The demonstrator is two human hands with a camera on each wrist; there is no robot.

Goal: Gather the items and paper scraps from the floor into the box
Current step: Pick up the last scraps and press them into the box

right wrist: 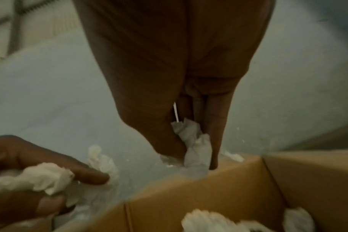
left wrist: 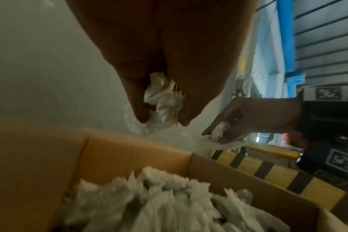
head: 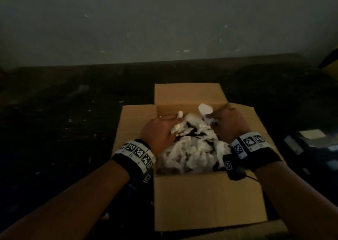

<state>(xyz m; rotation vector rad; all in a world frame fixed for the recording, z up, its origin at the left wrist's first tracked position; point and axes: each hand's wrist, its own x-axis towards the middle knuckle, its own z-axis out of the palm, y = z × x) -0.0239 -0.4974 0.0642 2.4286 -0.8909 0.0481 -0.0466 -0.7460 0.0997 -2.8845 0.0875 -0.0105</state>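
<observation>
An open cardboard box (head: 206, 199) stands on the dark floor, holding a heap of crumpled white paper scraps (head: 193, 152). Both my hands hover over its opening. My left hand (head: 161, 130) grips a wad of white scraps (left wrist: 163, 100), fingers curled round it. My right hand (head: 228, 122) pinches another bunch of white scraps (right wrist: 195, 144) above the box's far right corner. In the left wrist view the heap (left wrist: 169, 202) lies just below my left hand (left wrist: 163, 120), and my right hand (left wrist: 254, 119) shows at the right.
Tiny pale flecks (head: 73, 119) dot the dark floor left of the box. A grey wall (head: 164, 20) rises behind. Dark objects (head: 307, 144) sit on the floor at the right, and a yellow-and-black striped barrier (left wrist: 268, 172) runs beyond the box.
</observation>
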